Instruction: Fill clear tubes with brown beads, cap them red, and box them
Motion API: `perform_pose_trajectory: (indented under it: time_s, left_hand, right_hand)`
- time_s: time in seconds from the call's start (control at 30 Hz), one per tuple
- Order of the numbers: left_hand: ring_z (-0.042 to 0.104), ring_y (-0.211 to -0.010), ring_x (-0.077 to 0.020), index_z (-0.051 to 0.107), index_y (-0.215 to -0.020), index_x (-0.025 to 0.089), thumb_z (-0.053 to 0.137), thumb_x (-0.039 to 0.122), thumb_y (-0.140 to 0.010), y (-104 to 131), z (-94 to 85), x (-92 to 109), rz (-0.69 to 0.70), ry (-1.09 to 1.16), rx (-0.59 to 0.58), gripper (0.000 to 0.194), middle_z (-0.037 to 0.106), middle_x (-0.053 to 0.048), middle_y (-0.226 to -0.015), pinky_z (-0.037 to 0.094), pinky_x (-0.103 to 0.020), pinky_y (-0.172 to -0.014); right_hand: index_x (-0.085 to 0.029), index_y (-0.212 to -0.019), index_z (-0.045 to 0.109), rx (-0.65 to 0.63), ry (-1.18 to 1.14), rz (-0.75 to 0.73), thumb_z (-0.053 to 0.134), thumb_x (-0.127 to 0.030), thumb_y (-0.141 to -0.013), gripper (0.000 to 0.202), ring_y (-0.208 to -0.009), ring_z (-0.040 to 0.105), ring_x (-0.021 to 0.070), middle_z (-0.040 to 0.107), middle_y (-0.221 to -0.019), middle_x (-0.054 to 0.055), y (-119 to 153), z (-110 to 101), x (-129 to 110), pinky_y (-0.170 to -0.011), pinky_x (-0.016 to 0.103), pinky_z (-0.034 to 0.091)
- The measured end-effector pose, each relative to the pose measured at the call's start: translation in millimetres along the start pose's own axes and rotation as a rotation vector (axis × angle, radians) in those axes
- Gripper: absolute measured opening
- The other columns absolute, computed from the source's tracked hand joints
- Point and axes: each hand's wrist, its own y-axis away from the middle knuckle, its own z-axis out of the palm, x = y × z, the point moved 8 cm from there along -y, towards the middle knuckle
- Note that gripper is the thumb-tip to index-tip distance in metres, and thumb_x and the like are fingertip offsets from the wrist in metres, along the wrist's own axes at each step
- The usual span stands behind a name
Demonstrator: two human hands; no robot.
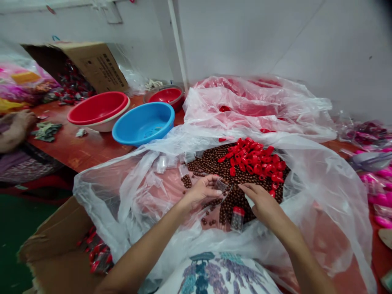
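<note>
Working close over brown beads (pixel 208 163), lower centre of the head view. Left hand (pixel 200 192): fingers pinching a small clear container (pixel 220 186), held just above the beads. Right hand (pixel 261 204): fingers drawn together and bent downward, a white piece (pixel 249 200) showing beneath the palm; cannot tell whether it is gripped.

Red caps (pixel 252 160) heaped on the beads, right of centre. Red-capped container (pixel 237 220) lying below the right hand, brown beads inside. More clear containers (pixel 165 163) left of the bead pile. All on translucent plastic sheeting (pixel 128 167), spread over a red-brown tabletop (pixel 73 149).

Upper left: blue basin (pixel 143 122) beside a red basin (pixel 98 107); open cardboard box (pixel 98 67) behind. Co-worker's hand (pixel 26 118) at the left edge.
</note>
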Motion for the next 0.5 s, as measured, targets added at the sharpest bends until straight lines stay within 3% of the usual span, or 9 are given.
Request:
perform_pose_trajectory:
  time_s: [0.2, 0.37, 0.5]
  left_hand:
    - [0.063, -0.090, -0.0206, 0.056, -0.111, 0.017, 0.074, 0.012, -0.062, 26, -10.0, 13, 0.042, 0.000, 0.087, 0.053, 0.062, -0.011, -0.106, 0.052, -0.033, -0.076]
    - [0.064, -0.088, -0.0216, 0.059, -0.110, 0.015, 0.074, 0.010, -0.061, 34, -17.2, 15, 0.064, 0.019, 0.080, 0.052, 0.065, -0.012, -0.103, 0.052, -0.032, -0.074]
    - [0.064, -0.090, -0.0236, 0.058, -0.111, 0.014, 0.067, 0.011, -0.067, 36, -20.8, 12, 0.044, 0.109, 0.056, 0.046, 0.065, -0.013, -0.103, 0.052, -0.036, -0.078]
  right_hand:
    - [-0.018, -0.125, 0.051, -0.015, -0.183, 0.043, 0.037, 0.005, -0.059, 0.072, -0.111, 0.051, 0.0216, 0.055, -0.120, 0.010, -41, -1, -13, -0.096, 0.036, 0.039]
    - [-0.025, -0.127, 0.048, 0.053, -0.672, -0.029, 0.040, -0.010, -0.081, 0.049, -0.116, 0.049, 0.0165, 0.054, -0.126, 0.005, -64, -9, -38, -0.100, 0.034, 0.036]
    - [-0.025, -0.121, 0.055, 0.024, -0.810, -0.029, 0.043, -0.022, -0.087, 0.036, -0.110, 0.054, 0.0171, 0.058, -0.119, 0.005, -70, -9, -51, -0.097, 0.034, 0.038]
